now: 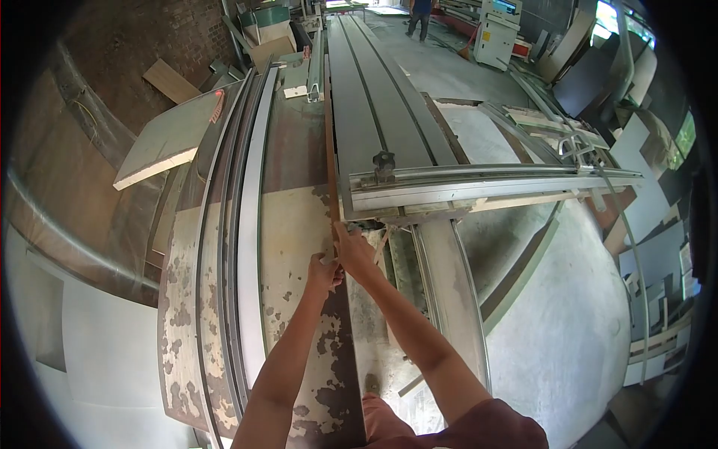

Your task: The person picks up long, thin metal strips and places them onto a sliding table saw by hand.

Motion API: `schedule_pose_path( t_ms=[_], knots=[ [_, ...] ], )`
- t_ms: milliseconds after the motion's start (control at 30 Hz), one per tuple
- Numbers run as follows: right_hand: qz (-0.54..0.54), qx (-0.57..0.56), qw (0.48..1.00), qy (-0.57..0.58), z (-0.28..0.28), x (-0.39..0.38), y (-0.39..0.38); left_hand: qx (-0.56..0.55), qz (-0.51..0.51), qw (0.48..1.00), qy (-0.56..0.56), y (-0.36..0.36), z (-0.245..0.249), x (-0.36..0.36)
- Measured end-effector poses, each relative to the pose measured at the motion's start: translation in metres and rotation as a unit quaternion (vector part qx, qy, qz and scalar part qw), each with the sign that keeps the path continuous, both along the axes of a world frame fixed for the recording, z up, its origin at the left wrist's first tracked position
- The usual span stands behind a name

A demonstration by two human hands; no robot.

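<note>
A long, thin brown strip (pixel 329 142) runs lengthwise between the worn bench top (pixel 295 224) and the grey grooved sliding table (pixel 374 82). Near its close end, my right hand (pixel 354 251) is closed on the strip, with the index finger stretched along it. Just left of and below it, my left hand (pixel 325 274) has its fingers curled at the strip's near end, thumb raised; part of the grip is hidden. An aluminium fence (pixel 479 191) with a black knob (pixel 384 165) crosses the sliding table ahead of my right hand.
Long metal rails (pixel 232 187) lie along the bench's left side. A thick board (pixel 166 142) rests at the far left. Right of the fence are metal frames and a hanging hose (pixel 632 247). A person (pixel 420 19) stands at the back near a white machine cabinet (pixel 496 31).
</note>
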State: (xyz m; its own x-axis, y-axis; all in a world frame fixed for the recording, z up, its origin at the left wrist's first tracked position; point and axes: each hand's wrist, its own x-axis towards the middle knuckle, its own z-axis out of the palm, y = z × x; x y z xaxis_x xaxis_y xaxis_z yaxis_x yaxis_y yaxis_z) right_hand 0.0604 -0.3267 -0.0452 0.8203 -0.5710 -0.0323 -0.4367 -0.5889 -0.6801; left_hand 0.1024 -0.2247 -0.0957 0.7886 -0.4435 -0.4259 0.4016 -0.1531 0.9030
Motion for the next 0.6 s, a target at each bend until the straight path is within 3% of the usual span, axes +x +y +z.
schedule_pose_path(
  t_ms=[67, 200, 267, 500, 567, 600],
  knots=[
    [0.161, -0.082, 0.983, 0.047, 0.008, -0.011, -0.006, -0.002, 0.005, 1.0, -0.002, -0.002, -0.001, 0.006],
    [0.236, -0.194, 0.951, 0.035, -0.002, -0.018, -0.013, 0.019, 0.026, 0.999, 0.001, -0.012, 0.015, 0.014],
    [0.231, -0.36, 0.901, -0.078, -0.013, -0.015, -0.019, 0.016, 0.019, 1.0, 0.002, -0.016, 0.011, 0.021],
    [0.297, -0.393, 0.858, -0.145, -0.028, 0.012, -0.042, 0.024, 0.002, 1.0, 0.007, -0.017, 0.014, 0.036],
    [0.341, -0.459, 0.808, -0.145, -0.028, 0.019, -0.048, 0.031, -0.001, 0.999, 0.011, -0.017, 0.02, 0.038],
    [0.341, -0.459, 0.807, -0.145, -0.026, 0.023, -0.05, 0.038, -0.004, 0.999, 0.015, -0.017, 0.022, 0.038]
  ],
)
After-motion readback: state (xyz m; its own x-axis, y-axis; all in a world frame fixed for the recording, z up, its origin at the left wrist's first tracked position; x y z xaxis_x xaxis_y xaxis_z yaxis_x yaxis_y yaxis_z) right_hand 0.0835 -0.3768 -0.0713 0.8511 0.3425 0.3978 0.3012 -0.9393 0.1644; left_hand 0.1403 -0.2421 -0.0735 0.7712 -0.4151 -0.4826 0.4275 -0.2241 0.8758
